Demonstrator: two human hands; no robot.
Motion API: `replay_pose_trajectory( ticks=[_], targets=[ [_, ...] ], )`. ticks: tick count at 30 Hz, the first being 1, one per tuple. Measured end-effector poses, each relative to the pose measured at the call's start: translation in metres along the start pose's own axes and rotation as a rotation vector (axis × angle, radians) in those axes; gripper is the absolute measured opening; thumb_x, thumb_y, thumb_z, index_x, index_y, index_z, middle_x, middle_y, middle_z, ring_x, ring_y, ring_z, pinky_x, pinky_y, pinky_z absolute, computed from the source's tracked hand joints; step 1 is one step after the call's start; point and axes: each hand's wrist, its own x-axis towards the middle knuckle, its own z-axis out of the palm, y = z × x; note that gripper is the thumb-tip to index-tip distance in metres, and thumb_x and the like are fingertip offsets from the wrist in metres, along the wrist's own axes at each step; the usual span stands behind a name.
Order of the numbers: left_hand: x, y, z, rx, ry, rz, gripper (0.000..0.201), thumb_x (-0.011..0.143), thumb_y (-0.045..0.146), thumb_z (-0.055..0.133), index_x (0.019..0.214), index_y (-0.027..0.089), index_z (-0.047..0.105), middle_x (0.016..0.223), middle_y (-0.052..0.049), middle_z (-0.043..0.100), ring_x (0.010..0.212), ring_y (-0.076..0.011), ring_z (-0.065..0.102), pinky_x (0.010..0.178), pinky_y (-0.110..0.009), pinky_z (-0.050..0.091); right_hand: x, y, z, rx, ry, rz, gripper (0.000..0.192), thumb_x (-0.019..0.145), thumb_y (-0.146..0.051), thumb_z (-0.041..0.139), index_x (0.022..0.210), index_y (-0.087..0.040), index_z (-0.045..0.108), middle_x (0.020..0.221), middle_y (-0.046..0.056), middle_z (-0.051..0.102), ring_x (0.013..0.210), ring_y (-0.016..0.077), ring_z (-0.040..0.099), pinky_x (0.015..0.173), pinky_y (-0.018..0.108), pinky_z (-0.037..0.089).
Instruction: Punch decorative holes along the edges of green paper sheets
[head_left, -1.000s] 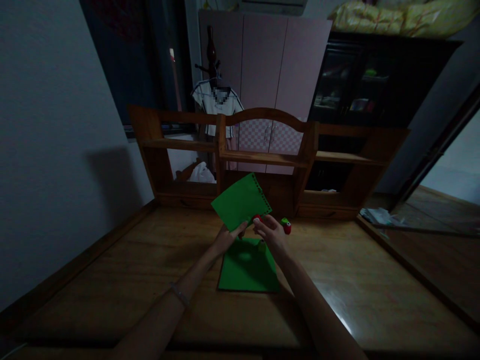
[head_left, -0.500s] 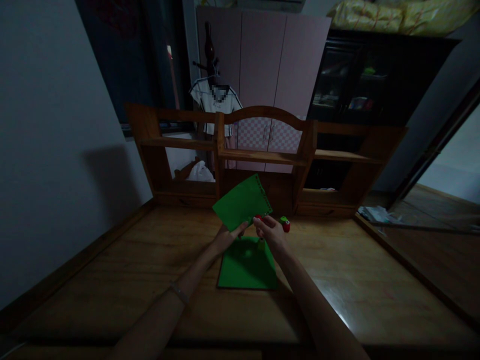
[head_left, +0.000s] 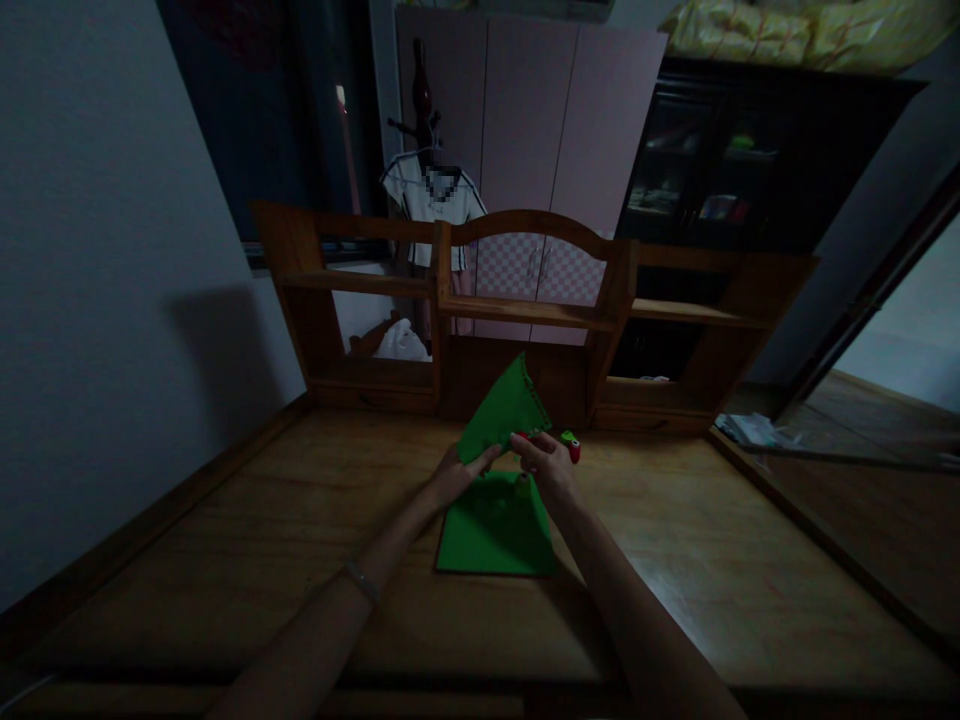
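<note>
My left hand (head_left: 461,475) is closed on the lower edge of a green sheet (head_left: 499,410), which is tilted and slightly curved in the air. Holes run along the sheet's right edge. At its lower right corner, my right hand (head_left: 547,462) pinches a small red object (head_left: 523,437), mostly hidden by the fingers. Beneath both hands a flat green pad or book (head_left: 495,535) lies on the desk. A small yellow-green object (head_left: 523,487) stands on its far right part, partly behind my right wrist. Just beyond my right hand sits a small red and green object (head_left: 573,447).
The wooden desk (head_left: 337,480) has a raised shelf unit (head_left: 525,315) along its back. A wall (head_left: 112,250) borders the left side. Papers or plastic bags (head_left: 754,430) lie past the right edge. A shirt (head_left: 439,210) hangs behind the shelves.
The green sheet has turned and curved, so it looks narrower, and its left side has swung right. My right hand has shifted slightly right with the red object.
</note>
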Motion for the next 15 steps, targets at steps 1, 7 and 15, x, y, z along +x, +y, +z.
replay_pose_trajectory(
  ticks=[1, 7, 15],
  targets=[
    [-0.0001, -0.0007, 0.0004, -0.010, -0.004, 0.001, 0.033, 0.076, 0.047, 0.055, 0.059, 0.019, 0.055, 0.059, 0.000, 0.055, 0.062, -0.0159, 0.052, 0.067, -0.028, 0.040, 0.0003, -0.0001, -0.0001, 0.000, 0.010, 0.007, 0.033, 0.058, -0.043, 0.077, 0.070, -0.017, 0.060, 0.054, -0.004, 0.048, 0.044, 0.0089, 0.039, 0.042, 0.024, 0.027],
    [-0.0018, -0.0044, 0.0026, -0.080, -0.008, 0.018, 0.030, 0.077, 0.045, 0.056, 0.071, 0.016, 0.063, 0.068, -0.004, 0.063, 0.066, -0.0171, 0.058, 0.068, -0.029, 0.044, 0.0018, 0.0007, 0.0000, 0.020, 0.016, -0.001, 0.033, 0.058, -0.042, 0.077, 0.070, -0.016, 0.060, 0.060, -0.002, 0.054, 0.044, 0.0078, 0.038, 0.042, 0.024, 0.025],
    [-0.0014, -0.0003, 0.0049, -0.258, 0.044, -0.019, 0.044, 0.075, 0.043, 0.061, 0.106, 0.011, 0.062, 0.105, -0.011, 0.066, 0.092, -0.0232, 0.062, 0.079, -0.031, 0.048, 0.0047, 0.0071, -0.0034, -0.010, 0.023, -0.015, 0.035, 0.062, -0.044, 0.075, 0.069, -0.014, 0.059, 0.059, 0.000, 0.053, 0.044, 0.0076, 0.038, 0.042, 0.022, 0.028]
  ],
)
